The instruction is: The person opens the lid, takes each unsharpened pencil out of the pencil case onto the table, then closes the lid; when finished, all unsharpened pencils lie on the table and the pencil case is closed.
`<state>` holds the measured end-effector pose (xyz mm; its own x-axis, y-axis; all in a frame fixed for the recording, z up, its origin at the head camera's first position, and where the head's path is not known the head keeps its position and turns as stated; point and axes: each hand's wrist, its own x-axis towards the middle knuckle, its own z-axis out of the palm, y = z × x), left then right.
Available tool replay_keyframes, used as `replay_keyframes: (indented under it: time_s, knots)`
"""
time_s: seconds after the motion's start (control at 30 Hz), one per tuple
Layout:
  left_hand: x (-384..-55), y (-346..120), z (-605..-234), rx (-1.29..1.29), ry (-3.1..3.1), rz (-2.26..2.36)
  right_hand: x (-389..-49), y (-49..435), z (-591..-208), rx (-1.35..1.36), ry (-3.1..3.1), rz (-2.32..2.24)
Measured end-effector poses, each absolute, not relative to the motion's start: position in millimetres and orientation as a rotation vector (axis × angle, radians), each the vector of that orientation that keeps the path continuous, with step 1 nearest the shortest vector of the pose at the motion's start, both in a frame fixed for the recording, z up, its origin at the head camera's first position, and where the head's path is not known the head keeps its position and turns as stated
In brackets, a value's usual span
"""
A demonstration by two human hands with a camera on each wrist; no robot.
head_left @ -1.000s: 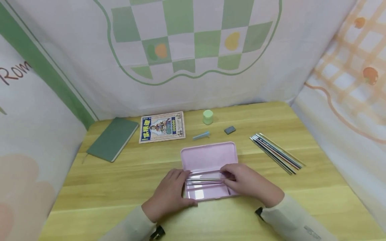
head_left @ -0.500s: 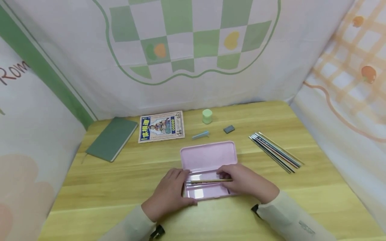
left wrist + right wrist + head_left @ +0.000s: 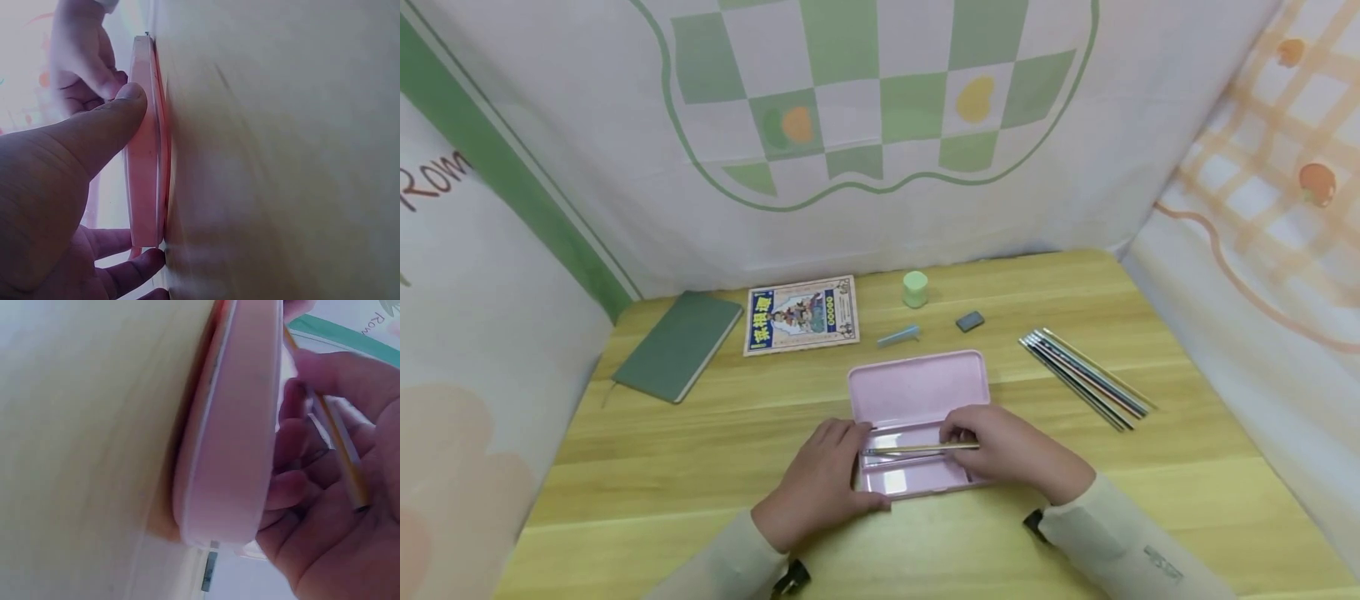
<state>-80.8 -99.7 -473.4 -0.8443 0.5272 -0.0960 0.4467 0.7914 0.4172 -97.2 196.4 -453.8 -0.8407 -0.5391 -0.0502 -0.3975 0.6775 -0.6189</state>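
An open pink pencil case (image 3: pixel 919 392) lies on the table, its lid folded back. My left hand (image 3: pixel 820 483) holds the case's left end, the thumb on the front wall (image 3: pixel 144 169) and the fingers round the end. Over the tray, my right hand (image 3: pixel 1000 446) pinches a gold-coloured pencil (image 3: pixel 917 448) between thumb and fingers. In the right wrist view this pencil (image 3: pixel 340 440) runs across the palm, with a paler, silvery length beside it. The pencil's far end reaches the left side of the tray, near my left fingers. How many pencils are in the hand is hard to tell.
Several pencils (image 3: pixel 1082 379) lie in a slanted bundle at the right. Behind the case are a light blue stick-like item (image 3: pixel 898 336), a dark grey eraser-like block (image 3: pixel 970 322) and a light green cylinder (image 3: pixel 915 289). Further left lie an illustrated booklet (image 3: pixel 802 317) and a green notebook (image 3: pixel 677 346).
My right hand has shifted slightly left over the tray. The pencil in it has turned a little, its right end now tilted up. My left hand has stayed on the case.
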Motion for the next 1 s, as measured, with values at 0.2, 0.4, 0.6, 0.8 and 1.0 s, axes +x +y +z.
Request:
replay_keyframes:
  time_s: [0.2,0.4,0.6,0.8,1.0]
  knots:
    - [-81,-100,-473,0.771,2.779,0.555,-96,201,-454,-0.748,2.626,-1.056]
    - [-82,-100,-474,0.768,2.770,0.561,-94,201,-452,-0.722,2.617,-1.147]
    - [-81,-100,-473,0.751,2.757,0.563,-92,206,-449,-0.700,2.659,-1.159]
    - [-80,-100,-471,0.764,2.764,0.570,-91,213,-443,-0.645,2.689,-1.172]
    - [-79,-100,-470,0.762,2.765,0.579,-90,221,-440,-0.615,2.727,-1.194]
